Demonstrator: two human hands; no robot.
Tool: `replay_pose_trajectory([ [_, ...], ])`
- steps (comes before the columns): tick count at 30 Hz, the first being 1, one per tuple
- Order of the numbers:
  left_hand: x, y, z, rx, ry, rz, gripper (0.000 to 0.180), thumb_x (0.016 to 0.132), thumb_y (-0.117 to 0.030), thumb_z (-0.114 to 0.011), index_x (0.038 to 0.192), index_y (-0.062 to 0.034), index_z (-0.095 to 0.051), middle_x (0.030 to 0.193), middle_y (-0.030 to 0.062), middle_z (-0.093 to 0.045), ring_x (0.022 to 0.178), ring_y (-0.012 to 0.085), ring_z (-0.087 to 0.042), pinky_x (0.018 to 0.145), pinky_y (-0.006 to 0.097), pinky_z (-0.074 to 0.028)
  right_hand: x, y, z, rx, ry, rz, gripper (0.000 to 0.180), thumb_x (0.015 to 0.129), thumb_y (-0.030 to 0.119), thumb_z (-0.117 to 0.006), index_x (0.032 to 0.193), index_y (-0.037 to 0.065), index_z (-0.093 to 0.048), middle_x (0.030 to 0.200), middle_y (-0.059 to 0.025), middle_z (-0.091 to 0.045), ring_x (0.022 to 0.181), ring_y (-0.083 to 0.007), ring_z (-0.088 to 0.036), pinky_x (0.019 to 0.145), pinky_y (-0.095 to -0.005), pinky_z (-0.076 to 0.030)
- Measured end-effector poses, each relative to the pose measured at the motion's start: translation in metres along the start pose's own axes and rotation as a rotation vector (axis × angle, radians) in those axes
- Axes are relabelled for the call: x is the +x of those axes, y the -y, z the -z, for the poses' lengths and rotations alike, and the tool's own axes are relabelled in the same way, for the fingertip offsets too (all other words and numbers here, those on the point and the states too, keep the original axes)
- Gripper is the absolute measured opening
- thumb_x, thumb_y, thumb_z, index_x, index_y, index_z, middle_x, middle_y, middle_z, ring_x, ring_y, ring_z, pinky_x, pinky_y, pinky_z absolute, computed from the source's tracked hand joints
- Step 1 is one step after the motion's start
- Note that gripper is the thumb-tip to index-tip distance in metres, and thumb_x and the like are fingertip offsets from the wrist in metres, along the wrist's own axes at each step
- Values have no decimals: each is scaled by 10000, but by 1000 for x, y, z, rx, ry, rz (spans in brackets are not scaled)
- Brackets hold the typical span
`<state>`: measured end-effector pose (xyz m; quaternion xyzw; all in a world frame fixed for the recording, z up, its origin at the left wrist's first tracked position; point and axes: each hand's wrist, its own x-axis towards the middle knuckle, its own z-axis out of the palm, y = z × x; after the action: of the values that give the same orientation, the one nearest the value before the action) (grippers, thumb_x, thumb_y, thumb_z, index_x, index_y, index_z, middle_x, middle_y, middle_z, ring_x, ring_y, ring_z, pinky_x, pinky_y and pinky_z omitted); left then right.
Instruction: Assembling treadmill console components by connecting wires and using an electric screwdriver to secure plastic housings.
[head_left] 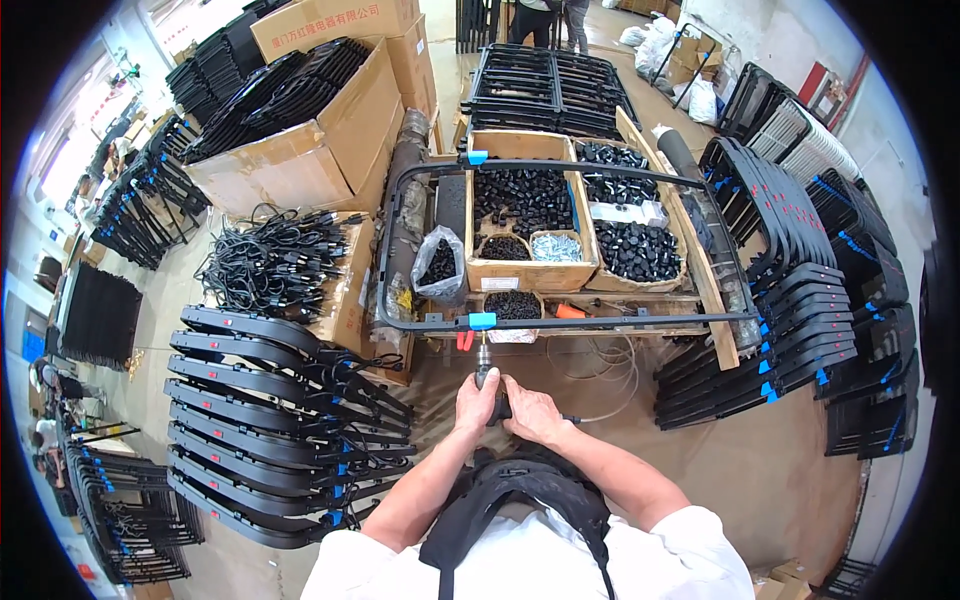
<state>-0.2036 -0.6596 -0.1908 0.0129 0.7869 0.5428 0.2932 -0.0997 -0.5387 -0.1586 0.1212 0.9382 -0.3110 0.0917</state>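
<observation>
Both my hands are wrapped round a drill-like power driver (484,362) with a metal chuck. My left hand (474,403) grips its left side and my right hand (532,409) its right side, covering most of the body. The bit points away from me at the near bar of a black tubular frame (590,323), close to a blue clip (482,321) on that bar. Whether the bit touches the bar I cannot tell. The frame lies over a wooden parts box (530,274) on the bench. Red handles (465,341) show just left of the bit.
Black frames (250,400) are stacked at left, more frames (800,310) at right. Bundled cables (280,260) lie on a carton beside the bench. A pale hose (625,385) loops below the bench's right half. A wooden strip (712,300) slants along its right side.
</observation>
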Motion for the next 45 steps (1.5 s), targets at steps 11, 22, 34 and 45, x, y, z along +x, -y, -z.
replay_pose_trajectory([
  [11, 2, -10, 5, 41, 31, 8, 587, 1014, -517, -655, 1222, 31, -691, 1129, 179, -744, 1072, 269, -692, 958, 413, -524, 1, 6, 1, -72, -28, 118, 608, 816, 138, -759, 1349, -2, -502, 1387, -237, -546, 1258, -431, -588, 1024, -534, -530],
  [22, -6, 0, 9, 82, 37, 34, 632, 1016, -553, -641, 1216, 44, -679, 1125, 203, -737, 1064, 277, -689, 948, 417, -524, -7, 13, -7, -59, -6, 52, 468, 799, 106, -736, 1217, 13, -546, 1286, -205, -555, 1213, -427, -610, 991, -543, -537],
  [34, -16, 46, 3, -89, 90, 63, 591, 1028, -535, -645, 1220, 24, -666, 1100, 156, -728, 1040, 225, -665, 913, 406, -526, -27, 0, -36, -102, -64, 112, 544, 781, 177, -791, 1254, 11, -580, 1231, -213, -574, 1151, -418, -636, 954, -517, -551],
  [45, 6, -37, -66, 522, 651, -288, 436, 1080, -412, -543, 1285, -70, -717, 1137, 169, -755, 1089, 303, -723, 964, 416, -548, -106, -112, 35, 109, -202, -373, 625, 822, 228, -712, 1408, 54, -579, 1266, -214, -599, 1201, -435, -623, 1019, -497, -541],
])
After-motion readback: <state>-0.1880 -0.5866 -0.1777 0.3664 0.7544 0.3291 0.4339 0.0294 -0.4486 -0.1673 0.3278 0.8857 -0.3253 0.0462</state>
